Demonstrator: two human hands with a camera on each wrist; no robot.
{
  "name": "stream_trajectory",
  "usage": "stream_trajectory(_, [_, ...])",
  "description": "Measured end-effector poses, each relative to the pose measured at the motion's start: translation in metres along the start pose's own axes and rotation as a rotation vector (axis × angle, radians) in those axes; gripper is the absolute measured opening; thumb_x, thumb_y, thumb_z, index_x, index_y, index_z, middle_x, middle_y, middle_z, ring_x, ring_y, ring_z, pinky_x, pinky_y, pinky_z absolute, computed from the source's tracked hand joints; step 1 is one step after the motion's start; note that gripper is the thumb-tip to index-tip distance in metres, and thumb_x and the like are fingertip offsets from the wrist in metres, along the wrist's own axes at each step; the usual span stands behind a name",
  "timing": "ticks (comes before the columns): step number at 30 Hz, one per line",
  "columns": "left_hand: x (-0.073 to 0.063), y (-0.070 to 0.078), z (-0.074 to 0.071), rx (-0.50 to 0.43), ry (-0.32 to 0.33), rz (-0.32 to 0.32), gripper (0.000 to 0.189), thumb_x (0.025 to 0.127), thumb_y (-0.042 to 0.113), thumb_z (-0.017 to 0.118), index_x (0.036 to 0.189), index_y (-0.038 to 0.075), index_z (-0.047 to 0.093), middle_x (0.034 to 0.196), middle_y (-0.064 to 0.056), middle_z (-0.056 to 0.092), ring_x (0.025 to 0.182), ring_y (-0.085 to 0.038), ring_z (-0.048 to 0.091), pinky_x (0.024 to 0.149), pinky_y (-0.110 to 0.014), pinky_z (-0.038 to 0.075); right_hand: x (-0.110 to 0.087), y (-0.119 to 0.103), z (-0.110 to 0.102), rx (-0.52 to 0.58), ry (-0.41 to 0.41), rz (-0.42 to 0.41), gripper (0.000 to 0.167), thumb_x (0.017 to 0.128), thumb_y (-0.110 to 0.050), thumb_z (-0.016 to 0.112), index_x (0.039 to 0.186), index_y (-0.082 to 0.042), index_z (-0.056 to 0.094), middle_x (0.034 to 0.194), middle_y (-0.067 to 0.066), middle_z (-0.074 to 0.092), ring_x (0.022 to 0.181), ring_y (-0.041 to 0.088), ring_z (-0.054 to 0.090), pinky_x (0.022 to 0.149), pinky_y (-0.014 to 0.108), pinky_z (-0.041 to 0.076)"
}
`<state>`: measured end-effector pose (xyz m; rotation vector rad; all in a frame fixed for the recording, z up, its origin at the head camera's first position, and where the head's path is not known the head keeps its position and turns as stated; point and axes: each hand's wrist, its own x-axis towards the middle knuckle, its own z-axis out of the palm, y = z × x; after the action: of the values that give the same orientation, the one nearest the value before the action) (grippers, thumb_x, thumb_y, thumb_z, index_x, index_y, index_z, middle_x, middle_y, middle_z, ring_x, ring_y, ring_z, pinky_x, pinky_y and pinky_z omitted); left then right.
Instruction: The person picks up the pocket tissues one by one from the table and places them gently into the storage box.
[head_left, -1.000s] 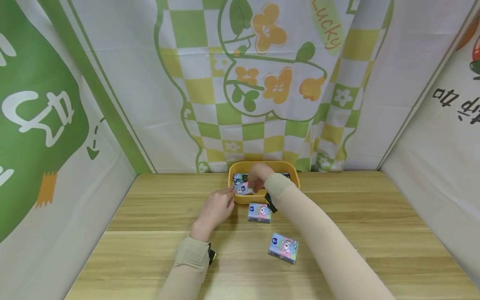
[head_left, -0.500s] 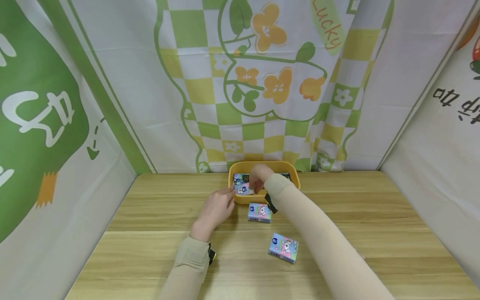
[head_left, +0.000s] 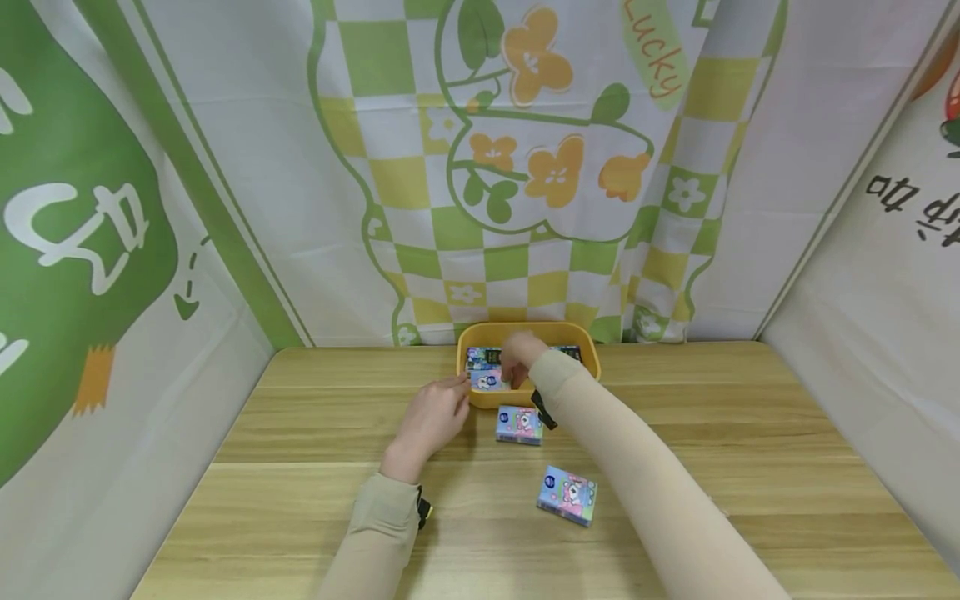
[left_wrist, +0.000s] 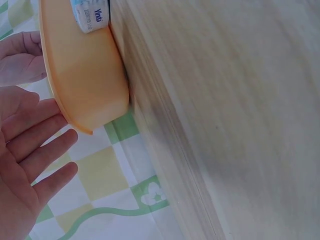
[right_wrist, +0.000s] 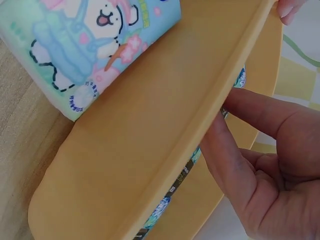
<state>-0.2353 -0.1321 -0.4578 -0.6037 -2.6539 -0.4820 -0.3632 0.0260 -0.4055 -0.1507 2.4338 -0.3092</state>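
Note:
A yellow plastic basket [head_left: 491, 400] stands at the table's back edge. Inside its left front part lies a light blue tissue pack [head_left: 487, 381]. My right hand [head_left: 517, 357] reaches into the basket and pinches this pack's right end; in the right wrist view the basket wall hides the fingertips of the right hand [right_wrist: 280, 160]. With fingers stretched out, my left hand [head_left: 431, 417] touches the basket's left front corner. The left wrist view shows the left hand's fingers [left_wrist: 42, 155] spread at the rim. Darker patterned packs [head_left: 480, 357] lie along the basket's back.
In front of the basket one tissue pack [head_left: 517, 425] lies flat on the wooden table [head_left: 300, 500]. Another tissue pack [head_left: 567, 496] lies nearer, left of the right forearm. A checkered flower-print curtain [head_left: 510, 267] hangs right behind the basket.
My right hand has shifted slightly to the right inside the basket, and the light blue tissue pack has slid right with it. The left hand stays in place.

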Motion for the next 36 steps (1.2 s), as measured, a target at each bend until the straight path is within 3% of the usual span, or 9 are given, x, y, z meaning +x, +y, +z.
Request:
stream_trajectory(5, [-0.0004,0.0004,-0.0005,0.007,0.0,-0.003,0.028,0.088,0.009,0.058,0.113,-0.001,0.068,0.121,-0.014,0.065,0.111,-0.029,0.063,0.097,-0.042,0.051,0.0006,0.0001,0.0013,-0.031,0.01,-0.01,0.022,0.089,-0.019,0.065,0.095,-0.001,0.075,0.086,0.005,0.074,0.083,0.012,0.071,0.114,0.038,0.031])
stream_trajectory(7, [-0.0005,0.0004,-0.0007,0.008,0.003,0.0,0.028,0.088,0.008,0.059,0.113,-0.001,0.068,0.121,-0.014,0.065,0.111,-0.029,0.063,0.096,-0.042,0.051,-0.0012,-0.0008,0.0022,-0.01,0.029,-0.007,0.02,0.088,-0.017,0.066,0.095,0.0,0.075,0.086,0.006,0.074,0.083,0.013,0.071,0.112,0.037,0.035])
stream_trajectory(11, [-0.0006,0.0004,-0.001,0.009,0.001,0.0,0.028,0.088,0.008,0.059,0.113,-0.001,0.068,0.12,-0.015,0.065,0.111,-0.029,0.063,0.096,-0.042,0.051,-0.0059,-0.0023,0.0032,0.072,0.069,0.001,0.021,0.087,-0.011,0.066,0.098,0.005,0.073,0.085,0.009,0.074,0.082,0.016,0.072,0.088,0.03,0.056])
stream_trajectory(15, [-0.0007,0.0004,-0.0012,0.011,-0.002,0.0,0.028,0.088,0.009,0.059,0.113,-0.001,0.068,0.12,-0.015,0.065,0.111,-0.028,0.063,0.097,-0.042,0.051,-0.0082,-0.0026,0.0031,0.079,0.077,-0.008,0.022,0.087,-0.009,0.065,0.1,0.008,0.071,0.086,0.011,0.074,0.083,0.016,0.072,0.069,0.025,0.06])
stream_trajectory(21, [-0.001,0.0002,-0.0015,0.01,0.007,0.008,0.027,0.088,0.008,0.059,0.112,-0.001,0.068,0.119,-0.015,0.066,0.11,-0.029,0.064,0.096,-0.042,0.052,-0.0065,-0.0021,0.0036,0.066,0.072,-0.007,0.03,0.087,-0.009,0.067,0.112,0.008,0.066,0.087,0.01,0.074,0.083,0.015,0.072,0.087,0.03,0.056])
stream_trajectory(25, [-0.0006,-0.0003,-0.0012,0.009,0.006,0.009,0.028,0.088,0.008,0.059,0.112,-0.001,0.068,0.119,-0.015,0.066,0.11,-0.029,0.064,0.096,-0.042,0.052,-0.0036,-0.0023,0.0045,-0.048,0.093,-0.008,0.025,0.085,-0.014,0.07,0.104,0.001,0.072,0.082,0.005,0.075,0.079,0.012,0.072,0.095,0.031,0.052])
stream_trajectory(28, [-0.0006,-0.0005,-0.001,0.008,0.005,0.012,0.028,0.088,0.008,0.059,0.112,-0.001,0.068,0.12,-0.015,0.065,0.111,-0.029,0.063,0.096,-0.043,0.052,-0.0032,-0.0025,0.0053,-0.098,0.103,0.0,0.017,0.084,-0.017,0.071,0.094,-0.003,0.076,0.082,0.003,0.075,0.079,0.011,0.072,0.092,0.03,0.054])
stream_trajectory(33, [-0.0004,-0.0008,-0.0003,-0.004,0.005,0.015,0.028,0.088,0.007,0.059,0.112,-0.002,0.068,0.12,-0.016,0.065,0.111,-0.031,0.063,0.097,-0.044,0.051,-0.0047,-0.0027,0.0068,-0.052,0.105,0.027,0.018,0.084,-0.015,0.071,0.095,-0.002,0.075,0.087,0.004,0.075,0.084,0.011,0.071,0.081,0.025,0.058])
stream_trajectory(36, [-0.0004,-0.0006,-0.0001,-0.006,0.007,0.016,0.028,0.088,0.007,0.059,0.112,-0.002,0.068,0.12,-0.016,0.065,0.111,-0.031,0.063,0.097,-0.044,0.051,-0.0043,-0.0037,0.0051,-0.106,0.092,0.032,0.016,0.084,-0.017,0.071,0.091,-0.004,0.077,0.088,0.002,0.075,0.084,0.009,0.071,0.086,0.025,0.056])
